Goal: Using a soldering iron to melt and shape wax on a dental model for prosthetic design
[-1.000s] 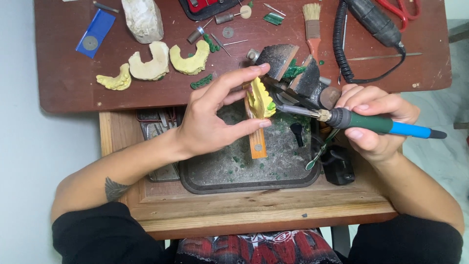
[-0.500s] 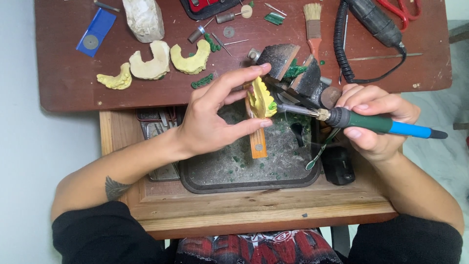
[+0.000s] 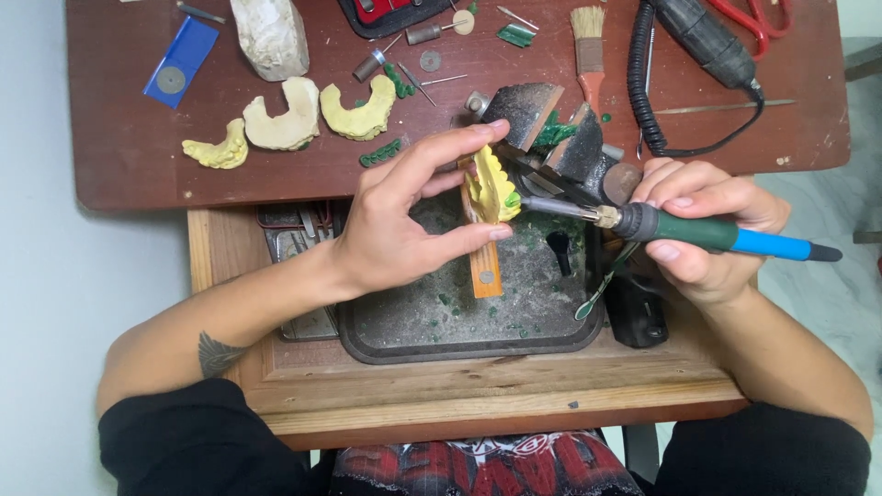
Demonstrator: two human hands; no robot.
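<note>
Head view: the left hand (image 3: 400,230) pinches a yellow cast (image 3: 491,184) edge-up between thumb and fingertips, over the tray (image 3: 367,340), so loose bits would likely fall in it. The right hand (image 3: 703,225), fingers closed round a green-and-blue iron (image 3: 698,231), lies level right of the cast, tip at a green spot on it. More casts (image 3: 285,115) lie on the table (image 3: 138,156), up-left of the tray.

A yellow cast (image 3: 490,188) dabbed with green is shown beside a green-and-blue-handled tool (image 3: 707,234), above a grey, green-flecked tray (image 3: 459,344) and an orange stick (image 3: 485,271), with pale yellow casts (image 3: 285,119), a blue card (image 3: 181,62) and a black cord (image 3: 643,83) on a reddish-brown bench (image 3: 129,147).
</note>
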